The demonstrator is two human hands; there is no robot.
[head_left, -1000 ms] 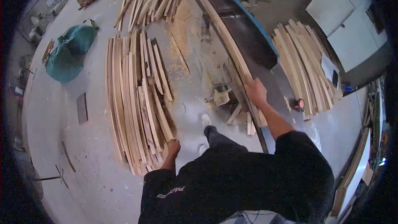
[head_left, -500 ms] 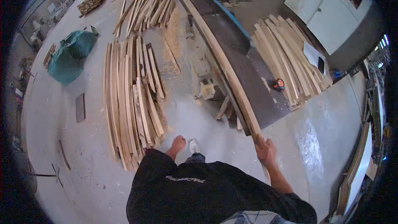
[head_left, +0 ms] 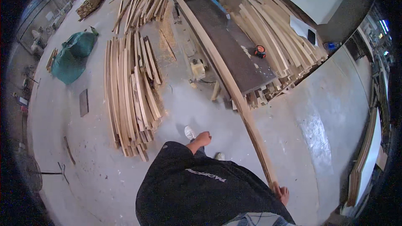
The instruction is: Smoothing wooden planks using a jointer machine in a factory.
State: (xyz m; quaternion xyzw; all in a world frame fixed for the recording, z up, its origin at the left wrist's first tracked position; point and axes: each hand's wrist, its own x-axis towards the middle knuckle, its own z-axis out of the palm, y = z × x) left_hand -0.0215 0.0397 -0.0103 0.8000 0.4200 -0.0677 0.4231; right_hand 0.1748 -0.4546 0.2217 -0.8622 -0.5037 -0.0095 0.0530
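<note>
Wood strip (head_left: 224, 71) is gripped at its near end by the closed right hand (head_left: 280, 193), long axis laid forward-left along worktop (head_left: 234, 46)'s left edge, nothing seen in the farther, loosely fisted left hand (head_left: 204, 138).

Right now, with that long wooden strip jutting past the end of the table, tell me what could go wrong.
Only the right hand holds the long wooden strip, at its near end; if that grip slipped, the overhanging part might drop. The strip lies along the left edge of the dark table, so a sideways shift could let it slide off. The tape measure sits near the opposite edge and might get knocked off.
</note>
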